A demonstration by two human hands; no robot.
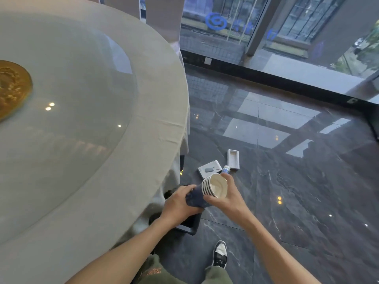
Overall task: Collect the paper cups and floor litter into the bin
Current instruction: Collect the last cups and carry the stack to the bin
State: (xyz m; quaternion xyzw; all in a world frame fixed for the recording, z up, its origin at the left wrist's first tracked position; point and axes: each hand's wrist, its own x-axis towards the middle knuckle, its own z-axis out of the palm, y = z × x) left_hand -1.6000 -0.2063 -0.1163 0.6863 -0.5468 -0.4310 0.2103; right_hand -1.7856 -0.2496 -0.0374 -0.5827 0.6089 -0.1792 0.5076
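The round table (143,111), taken as the landmark, is showing no cups on the part in view, only its cloth, a glass turntable (71,119) and a gold ornament (12,87) at the far left. So the cup-gathering half is looking done, or nearly so, though the rest of the tabletop is lying outside the view.

Just off the table's near right edge, the left hand (180,203) is wrapping closed around the dark blue base end of a nested stack of paper cups (209,189). The stack is lying almost on its side, its white mouths pointing away to the right. The right hand (227,197) is cupping the rim end, thumb on the near side and fingers curling round the far side, so both hands are gripping the same stack between them.

Directly below the hands, tucked against the table's skirt, a dark open-topped container that I judge to be the bin (189,223) is waiting; the stack is hanging above it, not yet dropped.

Farther from the table, beyond the hands on the dark floor (297,191), litter is still lying uncollected: a flat white packet (209,169), a small bottle (226,169) and an open white box (233,158), all close together and out of reach of either hand.
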